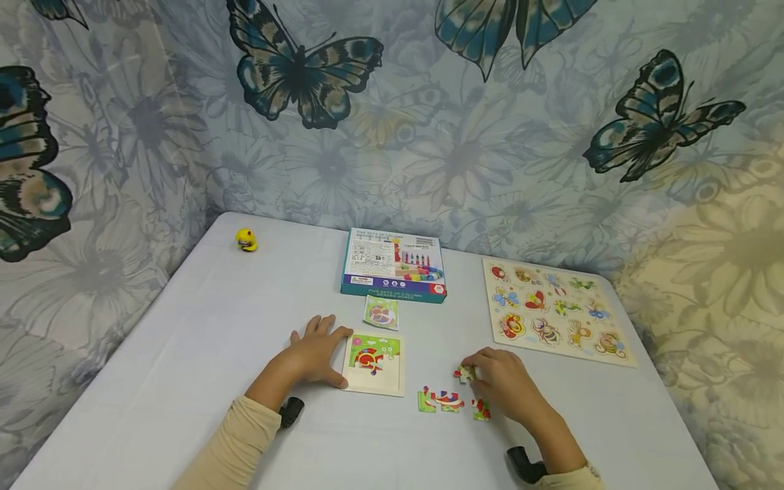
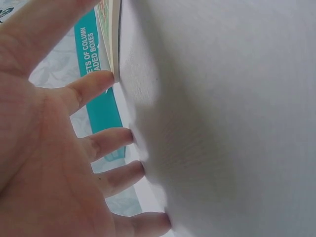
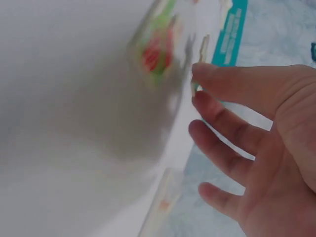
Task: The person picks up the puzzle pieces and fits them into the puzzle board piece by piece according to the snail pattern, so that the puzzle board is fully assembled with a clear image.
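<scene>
My left hand [image 1: 316,354] rests its spread fingers along the left side of a square puzzle tray [image 1: 373,390]; in the left wrist view, thumb and index fingertip touch the tray's edge. Several joined pieces fill the tray's upper part with a green and red picture, and bare wood shows below. My right hand [image 1: 503,382] pinches a jigsaw piece [image 1: 465,373] between thumb and index finger, to the right of the tray. Close below it lie more loose pieces: a green one [image 1: 427,400], a red and white one [image 1: 450,401] and a red and green one [image 1: 482,410].
A small picture card [image 1: 381,313] lies behind the tray, against a teal-edged box [image 1: 392,265]. At the right stands a wooden insect puzzle board [image 1: 560,312] lying flat. A yellow toy duck [image 1: 246,239] sits at the far left corner. Butterfly-patterned cloth hangs behind the white table.
</scene>
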`<state>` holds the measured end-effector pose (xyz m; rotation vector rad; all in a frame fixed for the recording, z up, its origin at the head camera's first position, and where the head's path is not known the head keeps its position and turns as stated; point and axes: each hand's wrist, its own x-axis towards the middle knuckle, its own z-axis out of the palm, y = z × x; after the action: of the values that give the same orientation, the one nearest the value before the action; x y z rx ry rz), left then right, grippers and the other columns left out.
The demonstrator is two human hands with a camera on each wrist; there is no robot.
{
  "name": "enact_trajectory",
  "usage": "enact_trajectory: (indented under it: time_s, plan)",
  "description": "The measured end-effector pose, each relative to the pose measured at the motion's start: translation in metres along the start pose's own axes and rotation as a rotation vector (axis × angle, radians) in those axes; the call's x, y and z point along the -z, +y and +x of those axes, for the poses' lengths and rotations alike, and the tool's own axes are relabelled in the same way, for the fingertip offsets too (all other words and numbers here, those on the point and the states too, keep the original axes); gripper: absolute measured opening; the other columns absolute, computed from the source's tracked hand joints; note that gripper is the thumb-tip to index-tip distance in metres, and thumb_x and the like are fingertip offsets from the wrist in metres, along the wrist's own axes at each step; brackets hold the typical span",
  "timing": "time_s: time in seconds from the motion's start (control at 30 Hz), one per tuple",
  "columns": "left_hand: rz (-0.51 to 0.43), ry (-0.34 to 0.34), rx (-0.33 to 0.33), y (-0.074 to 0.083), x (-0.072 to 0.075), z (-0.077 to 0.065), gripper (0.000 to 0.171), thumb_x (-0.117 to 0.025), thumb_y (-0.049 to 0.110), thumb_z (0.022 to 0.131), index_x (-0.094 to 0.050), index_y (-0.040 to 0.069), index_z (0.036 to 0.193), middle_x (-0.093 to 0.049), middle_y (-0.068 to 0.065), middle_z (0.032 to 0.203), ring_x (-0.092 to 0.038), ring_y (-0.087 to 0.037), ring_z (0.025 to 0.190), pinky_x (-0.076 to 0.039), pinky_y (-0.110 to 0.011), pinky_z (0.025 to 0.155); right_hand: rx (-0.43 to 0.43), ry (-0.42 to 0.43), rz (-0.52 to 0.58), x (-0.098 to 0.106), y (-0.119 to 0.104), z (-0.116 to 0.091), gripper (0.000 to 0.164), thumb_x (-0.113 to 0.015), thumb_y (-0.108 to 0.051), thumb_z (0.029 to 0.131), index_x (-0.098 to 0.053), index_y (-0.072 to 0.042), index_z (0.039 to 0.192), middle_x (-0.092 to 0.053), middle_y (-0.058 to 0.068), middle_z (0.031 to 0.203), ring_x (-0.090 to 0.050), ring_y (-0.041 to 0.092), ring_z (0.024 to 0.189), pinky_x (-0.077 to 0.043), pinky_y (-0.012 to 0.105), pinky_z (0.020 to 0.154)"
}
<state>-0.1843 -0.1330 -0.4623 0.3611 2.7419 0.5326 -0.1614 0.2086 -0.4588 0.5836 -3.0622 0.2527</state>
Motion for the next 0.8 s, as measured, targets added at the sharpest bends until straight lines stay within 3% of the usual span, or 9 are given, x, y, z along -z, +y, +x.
enact_trajectory:
  time_s: [0.27, 0.43, 0.8]
  plan:
    - [0.010, -0.007, 0.002, -0.001, -0.001, 0.001, 0.090, -0.082, 0.045, 0.057, -0.041, 0.024, 0.135, -0.019, -0.016, 0.147, -0.010, -0.041, 0.134, -0.015, -0.072, 0.094, 0.134, 0.020, 0.005, -0.003, -0.043, 0.022, 0.028, -0.075, -0.025, 0.073, -0.068, -0.021, 0.100, -0.063, -0.008, 0.097, -0.054, 0.015, 0.100, -0.032, 0.046, 0.099]
    - [0.007, -0.009, 0.002, -0.001, -0.002, 0.000, 0.090, -0.082, 0.045, 0.057, -0.041, 0.024, 0.135, -0.019, -0.016, 0.147, -0.010, -0.041, 0.134, -0.014, -0.072, 0.094, 0.228, -0.001, -0.017, -0.011, -0.069, 0.036, 0.029, -0.074, -0.028, 0.074, -0.068, -0.022, 0.102, -0.063, -0.006, 0.101, -0.054, 0.017, 0.101, -0.031, 0.050, 0.100]
    - [-0.005, -0.007, -0.001, 0.003, 0.001, -0.003, 0.089, -0.082, 0.043, 0.057, -0.041, 0.023, 0.134, -0.019, -0.016, 0.147, -0.010, -0.041, 0.134, -0.014, -0.073, 0.093, 0.264, -0.013, -0.044, -0.022, -0.089, 0.050, 0.026, -0.070, -0.029, 0.078, -0.068, -0.025, 0.103, -0.061, -0.005, 0.100, -0.053, 0.018, 0.102, -0.028, 0.052, 0.102]
